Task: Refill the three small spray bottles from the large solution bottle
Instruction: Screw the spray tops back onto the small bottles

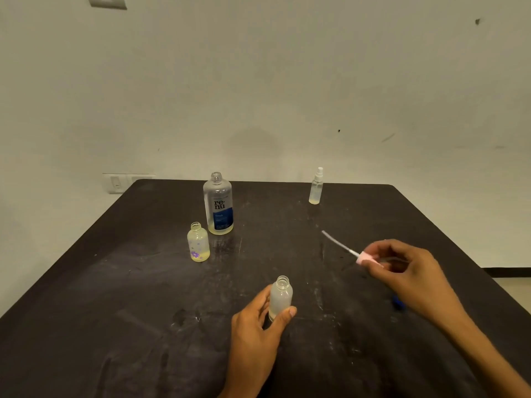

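The dark table (115,297) fills the lower part of my view, its top scuffed and streaked with pale marks, with a plain pale wall (258,81) behind it. My right hand (402,264) hangs above the table's right side, fingers curled and pinching the pink spray pump (366,258), whose thin dip tube points up and left, clear of the surface. My left hand (258,326) rests nearer to me at centre, fingers and thumb wrapped round the lower half of a frosted small bottle (281,297); it stands upright with its neck open and only a shallow layer of yellowish liquid at the bottom.

Farther back, left of centre, the large solution bottle (218,205) stands upright with no cap on, a blue label on its front and a low level of yellowish liquid inside. Just beside it, a little nearer and to its left, stands the flowered small bottle (198,242), also open at the neck, with liquid filling roughly its lower third. Well apart, near the table's far right edge, the slim spray bottle (316,186) stands upright with its white sprayer fitted. A small blue object (398,304) lies on the table, partly hidden by my right forearm; I cannot tell what it is.
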